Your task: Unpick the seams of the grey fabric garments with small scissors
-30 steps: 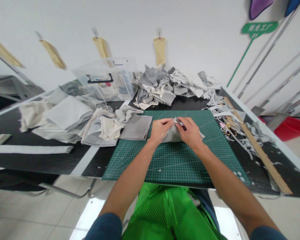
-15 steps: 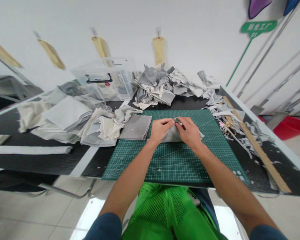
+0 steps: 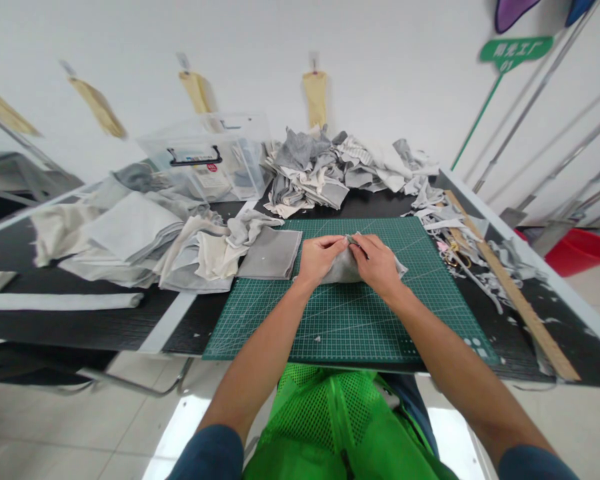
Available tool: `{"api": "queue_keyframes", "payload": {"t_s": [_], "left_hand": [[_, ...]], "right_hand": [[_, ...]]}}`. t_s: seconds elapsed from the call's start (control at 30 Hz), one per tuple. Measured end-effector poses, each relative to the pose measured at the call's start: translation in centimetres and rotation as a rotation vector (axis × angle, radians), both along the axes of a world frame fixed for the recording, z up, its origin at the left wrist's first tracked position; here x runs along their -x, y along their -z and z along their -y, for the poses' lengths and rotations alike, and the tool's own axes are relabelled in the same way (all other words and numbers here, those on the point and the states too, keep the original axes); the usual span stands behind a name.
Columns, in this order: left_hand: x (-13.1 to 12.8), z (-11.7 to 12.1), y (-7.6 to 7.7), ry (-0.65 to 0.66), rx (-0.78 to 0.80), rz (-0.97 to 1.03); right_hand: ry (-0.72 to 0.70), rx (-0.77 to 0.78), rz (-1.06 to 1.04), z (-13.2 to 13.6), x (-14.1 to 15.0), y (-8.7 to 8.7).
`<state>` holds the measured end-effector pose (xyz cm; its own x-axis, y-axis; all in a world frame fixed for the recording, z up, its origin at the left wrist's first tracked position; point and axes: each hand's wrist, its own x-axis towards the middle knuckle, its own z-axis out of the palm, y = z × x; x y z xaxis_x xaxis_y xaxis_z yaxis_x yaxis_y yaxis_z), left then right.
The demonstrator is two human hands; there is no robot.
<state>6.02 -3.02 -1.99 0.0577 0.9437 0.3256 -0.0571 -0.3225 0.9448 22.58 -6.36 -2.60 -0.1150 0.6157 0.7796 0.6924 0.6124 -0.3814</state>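
Observation:
My left hand (image 3: 320,259) pinches the upper edge of a grey piece of cloth (image 3: 344,271) between thumb and fingers. Close against it, my right hand (image 3: 379,259) is closed around a small dark tool with a metal tip (image 3: 351,239), mostly hidden by the fingers. The two hands almost meet at the cloth's top edge. Beneath them the cloth rests on a green cutting mat (image 3: 350,327). Flat grey squares of cloth (image 3: 271,253) lie just left of my left hand, overlapping the mat's edge.
Heaped grey and cream cloth (image 3: 130,227) covers the table's left side, near a clear plastic box (image 3: 205,163). Behind the mat rises a scrap pile (image 3: 315,167). Along the right lie a wooden ruler (image 3: 520,300), scissors (image 3: 460,261) and trimmings. A red bucket (image 3: 580,253) stands beyond.
The small tool has turned in my right hand, and less of its metal tip and dark handle shows. Both hands stay at the same edge of the cloth.

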Motion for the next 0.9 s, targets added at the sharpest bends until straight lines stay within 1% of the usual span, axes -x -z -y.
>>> {"api": "queue_keyframes", "payload": {"t_s": [0.17,0.27,0.37,0.53,0.73,0.9], "left_hand": [[-0.07,0.15,-0.16,-0.014,0.004,0.007],[-0.05,0.09,-0.12,-0.031,0.017,0.014],[-0.03,-0.04,0.05,-0.019,0.028,0.041],[-0.10,-0.16,0.28,0.004,0.058,0.114],[-0.29,-0.06,-0.03,0.038,0.118,0.209],[-0.41,0.11,-0.19,0.059,0.130,0.233]], "right_hand": [[0.005,0.009,-0.024,0.14,-0.08,-0.28],[0.045,0.004,-0.063,0.32,-0.31,-0.61],[0.071,0.004,-0.083,0.52,-0.43,-0.81],[0.044,-0.039,-0.061,0.52,-0.13,-0.44],[0.044,-0.078,-0.035,0.24,-0.11,-0.02],[0.044,-0.060,-0.028,0.33,-0.13,-0.11]]}}
